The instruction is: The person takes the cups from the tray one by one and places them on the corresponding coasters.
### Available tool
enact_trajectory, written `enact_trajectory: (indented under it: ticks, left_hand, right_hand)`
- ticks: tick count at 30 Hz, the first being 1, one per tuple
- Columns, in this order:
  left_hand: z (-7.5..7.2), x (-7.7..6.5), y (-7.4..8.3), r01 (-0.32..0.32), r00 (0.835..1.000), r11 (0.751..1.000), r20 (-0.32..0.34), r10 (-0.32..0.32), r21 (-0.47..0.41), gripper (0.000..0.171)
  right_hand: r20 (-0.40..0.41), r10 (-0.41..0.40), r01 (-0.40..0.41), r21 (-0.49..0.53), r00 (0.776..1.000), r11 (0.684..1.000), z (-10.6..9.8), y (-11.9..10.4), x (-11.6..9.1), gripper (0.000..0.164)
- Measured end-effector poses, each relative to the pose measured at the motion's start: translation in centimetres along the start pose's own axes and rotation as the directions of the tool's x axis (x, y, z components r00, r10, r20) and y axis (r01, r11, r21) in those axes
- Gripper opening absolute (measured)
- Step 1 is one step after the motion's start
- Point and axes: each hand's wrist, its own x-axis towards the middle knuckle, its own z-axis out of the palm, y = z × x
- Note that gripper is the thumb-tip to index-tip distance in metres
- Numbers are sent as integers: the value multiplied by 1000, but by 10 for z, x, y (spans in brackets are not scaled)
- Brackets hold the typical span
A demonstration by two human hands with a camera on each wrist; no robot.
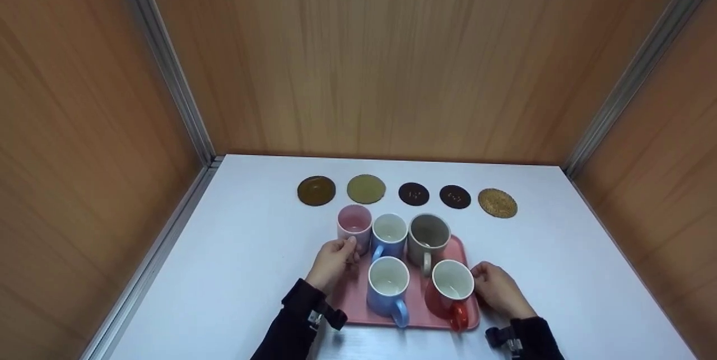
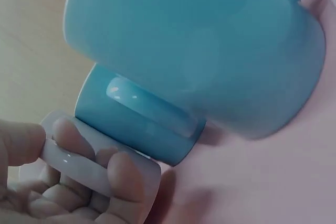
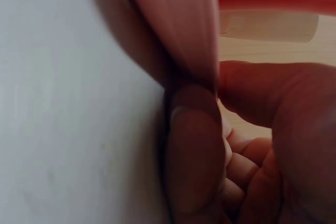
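Note:
On a pink tray (image 1: 417, 307) stand several mugs. My left hand (image 1: 331, 265) grips the handle of a pink mug (image 1: 354, 220) at the tray's back left; in the left wrist view its fingers curl through the pale handle (image 2: 79, 166). Beside it are a blue mug (image 1: 389, 247) and a grey mug (image 1: 425, 252). In front stand a light blue mug (image 1: 385, 299) and a red mug (image 1: 434, 299), handles toward me. My right hand (image 1: 498, 290) is at the tray's right edge, pinching the tray rim (image 3: 181, 24) between thumb and finger in the right wrist view.
Behind the tray lies a row of round coasters: a glossy brown one (image 1: 316, 191), an olive one (image 1: 366, 189), two dark ones (image 1: 414, 194) (image 1: 455, 196) and a gold-brown one (image 1: 497, 203). Wood-patterned panels (image 1: 358, 69) enclose the white table (image 1: 241, 237) at the back and sides.

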Motion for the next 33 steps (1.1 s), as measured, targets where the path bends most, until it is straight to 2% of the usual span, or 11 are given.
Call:
enact_trajectory:
  ticks: [5, 10, 14, 18, 21, 24, 30, 33]
  left_hand:
    - [0, 0, -1, -38, 999, 997, 11, 37, 62, 43]
    - [0, -2, -2, -51, 999, 994, 1, 51, 93, 42]
    - [1, -5, -2, -39, 999, 991, -22, 42, 126, 41]
    - [2, -3, -1, -64, 994, 983, -73, 78, 175, 40]
    - [1, -2, -1, -89, 986, 972, -122, 117, 216, 40]
    - [-2, -1, 0, -96, 977, 971, -163, 134, 220, 41]
    - [-14, 4, 14, -112, 955, 983, -259, 146, 143, 39]
    - [-26, 14, 26, -124, 937, 986, -313, 153, 111, 37]
  right_hand:
    - [-15, -21, 21, -12, 1000, 1000, 0, 0, -1, 9]
    - [15, 27, -27, 11, 1000, 1000, 1, 1, 0, 9]
    - [45, 61, -62, 22, 997, 998, 1, 0, 2, 9]
    - [38, 54, -55, 22, 998, 998, -1, -2, 3, 10]
    - [15, 28, -28, 14, 999, 1000, -1, -2, 3, 9]
    - [8, 16, -16, 11, 1000, 1000, -1, -2, 3, 9]
    - [20, 42, -42, 33, 999, 999, 1, -1, 1, 10]
    - [5, 24, -24, 12, 1000, 1000, 0, -1, 1, 12]
